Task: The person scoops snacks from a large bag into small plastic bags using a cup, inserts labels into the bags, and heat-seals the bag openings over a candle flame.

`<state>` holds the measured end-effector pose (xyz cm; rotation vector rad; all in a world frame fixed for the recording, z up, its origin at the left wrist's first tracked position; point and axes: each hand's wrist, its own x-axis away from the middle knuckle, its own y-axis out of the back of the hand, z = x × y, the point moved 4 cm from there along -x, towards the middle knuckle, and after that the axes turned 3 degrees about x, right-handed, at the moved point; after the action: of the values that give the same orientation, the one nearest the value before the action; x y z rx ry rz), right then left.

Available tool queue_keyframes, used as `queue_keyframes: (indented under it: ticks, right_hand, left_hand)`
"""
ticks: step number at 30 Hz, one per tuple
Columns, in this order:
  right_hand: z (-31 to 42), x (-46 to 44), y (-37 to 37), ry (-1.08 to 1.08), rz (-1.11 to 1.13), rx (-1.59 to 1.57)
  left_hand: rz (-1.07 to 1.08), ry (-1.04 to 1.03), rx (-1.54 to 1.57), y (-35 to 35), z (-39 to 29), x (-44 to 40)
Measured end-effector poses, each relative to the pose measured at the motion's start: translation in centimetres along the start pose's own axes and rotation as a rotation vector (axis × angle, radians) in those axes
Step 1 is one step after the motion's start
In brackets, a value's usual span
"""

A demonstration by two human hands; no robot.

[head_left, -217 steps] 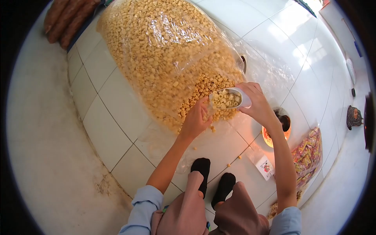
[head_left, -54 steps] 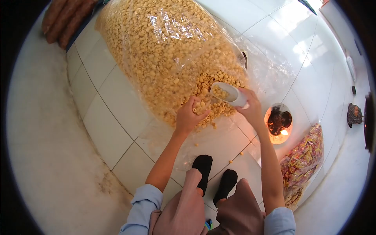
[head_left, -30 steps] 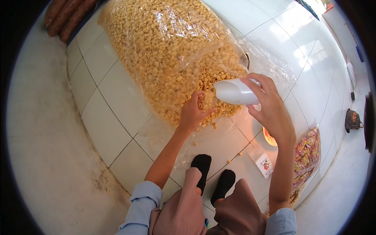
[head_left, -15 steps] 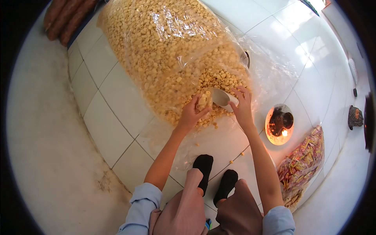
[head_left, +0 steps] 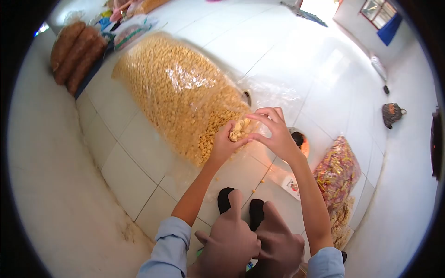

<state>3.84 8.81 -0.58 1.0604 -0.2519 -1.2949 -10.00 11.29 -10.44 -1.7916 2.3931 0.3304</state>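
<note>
My left hand (head_left: pixel 225 144) is wrapped round a small clear plastic bag of pale yellow puffed snacks (head_left: pixel 239 129). At the bag's right side, my right hand (head_left: pixel 273 129) curves over it, thumb and fingertips on its upper edge. Just beyond both hands lies a large clear sack of the same snacks (head_left: pixel 171 88), its open mouth towards me. Loose pieces show at that mouth, and a few lie on the tiles near my feet. The scoop is out of sight.
A dish with a black object (head_left: pixel 303 149) sits partly behind my right hand. To the right are a white printed packet (head_left: pixel 291 185) and a bag of colourful wrapped packets (head_left: pixel 337 171). Brown filled sacks (head_left: pixel 79 55) stand far left. A wall runs along the left side.
My right hand has let go of the white scoop and moved to the small bag. My left hand still holds the bag. The camera view has tilted up, showing more of the room.
</note>
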Motion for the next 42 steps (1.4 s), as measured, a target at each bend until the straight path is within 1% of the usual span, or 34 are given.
queue_keyframes:
  ticks: [1, 2, 3, 4, 5, 7, 8, 10, 11, 14, 15, 16, 17, 19, 20, 21, 23, 24, 26, 27, 29, 31, 33, 34, 35, 36, 37, 38, 39, 41, 42]
  right_hand:
    - [1.6, 0.4, 1.7, 0.048, 0.008, 0.074]
    - [1.9, 0.6, 1.9, 0.020, -0.033, 0.038]
    - [3.5, 1.4, 5.1, 0.035, -0.077, 0.082]
    - [4.2, 2.0, 7.3, 0.012, -0.084, 0.152]
    - [5.8, 3.1, 10.3, -0.006, -0.109, 0.232]
    - [7.3, 4.1, 12.1, 0.038, -0.173, 0.243]
    - [9.0, 5.2, 14.7, 0.050, -0.209, 0.268]
    - [9.5, 6.0, 16.2, 0.062, -0.215, 0.264]
    - [11.0, 7.8, 18.4, 0.062, -0.267, 0.286]
    - [12.5, 9.7, 21.3, 0.007, -0.383, 0.355]
    - [12.1, 10.2, 20.9, -0.009, -0.340, 0.436]
    - [11.6, 10.5, 20.9, -0.028, -0.310, 0.530]
    - [11.5, 11.1, 21.7, -0.025, -0.335, 0.550]
    - [10.7, 11.4, 21.1, -0.027, -0.257, 0.501]
    - [10.1, 11.7, 21.1, -0.074, -0.254, 0.472]
    - [10.0, 12.0, 20.8, -0.074, -0.253, 0.472]
    - [9.4, 12.1, 20.8, -0.050, -0.346, 0.368]
    - [9.5, 12.3, 20.2, -0.050, -0.346, 0.368]
    - [8.2, 12.4, 19.2, -0.221, -0.565, -0.162]
    - [7.6, 12.7, 18.5, -0.221, -0.565, -0.161]
    - [4.5, 12.7, 16.2, -0.310, -0.507, -0.445]
    - [3.4, 12.9, 14.7, -0.340, -0.512, -0.489]
    - [2.5, 13.5, 13.8, -0.468, -0.572, -0.460]
    - [2.6, 13.6, 13.5, -0.462, -0.623, -0.492]
    - [2.9, 13.7, 13.0, -0.475, -0.617, -0.501]
    - [3.2, 13.9, 12.8, -0.457, -0.666, -0.579]
    - [3.3, 13.9, 12.6, -0.435, -0.717, -0.656]
    - [3.2, 13.8, 12.2, -0.331, -0.773, -0.711]
    - [3.6, 13.5, 12.2, -0.337, -0.773, -0.718]
    - [4.5, 13.2, 13.0, -0.274, -0.840, -0.794]
    - [4.5, 13.2, 13.2, -0.282, -0.846, -0.793]
  left_hand:
    - [0.014, -0.036, 0.007, -0.7, -2.5, 0.1]
    - [0.050, -0.004, 0.002, -1.2, -2.8, 0.2]
    - [0.108, -0.027, 0.005, -2.6, -6.1, 0.1]
    - [0.184, -0.107, 0.155, -3.5, -8.4, 0.5]
    - [0.200, -0.162, 0.151, -4.7, -11.5, 0.9]
    - [0.285, -0.006, 0.507, -6.3, -13.0, 1.1]
    - [0.351, -0.001, 0.561, -8.0, -15.4, 1.4]
    - [0.341, -0.025, 0.578, -9.2, -16.3, 1.5]
    - [0.356, -0.060, 0.589, -10.6, -18.6, 2.2]
    - [0.395, -0.068, 0.572, -12.6, -21.2, 3.0]
    - [0.373, -0.027, 0.577, -12.7, -21.1, 3.7]
    - [0.391, -0.032, 0.543, -13.1, -20.9, 3.8]
    - [0.411, -0.057, 0.540, -14.0, -21.5, 4.0]
    - [0.391, -0.045, 0.640, -14.5, -20.7, 4.6]
    - [0.393, -0.046, 0.589, -14.8, -19.9, 4.6]
    - [0.393, -0.046, 0.589, -14.6, -19.5, 4.9]
    - [0.397, -0.024, 0.584, -14.6, -18.6, 4.5]
    - [0.417, -0.008, 0.585, -14.4, -19.0, 4.6]
    - [0.372, -0.015, 0.594, -14.2, -17.9, 4.0]
    - [0.339, -0.022, 0.587, -14.0, -17.6, 4.0]
    - [0.347, -0.030, 0.634, -14.2, -17.5, 3.6]
    - [0.362, -0.031, 0.675, -14.5, -17.4, 3.2]
    - [0.365, -0.004, 0.615, -14.7, -17.1, 3.0]
    - [0.360, 0.011, 0.613, -14.7, -17.0, 3.0]
    - [0.352, 0.008, 0.598, -14.7, -16.9, 3.0]
    - [0.345, 0.002, 0.583, -14.8, -16.9, 3.0]
    - [0.342, 0.012, 0.579, -15.0, -16.8, 3.1]
    - [0.326, -0.021, 0.599, -15.1, -16.9, 3.1]
    - [0.310, -0.054, 0.617, -15.0, -16.9, 3.1]
    - [0.318, -0.047, 0.610, -15.0, -16.9, 3.3]
    - [0.324, -0.051, 0.611, -15.2, -16.9, 3.5]
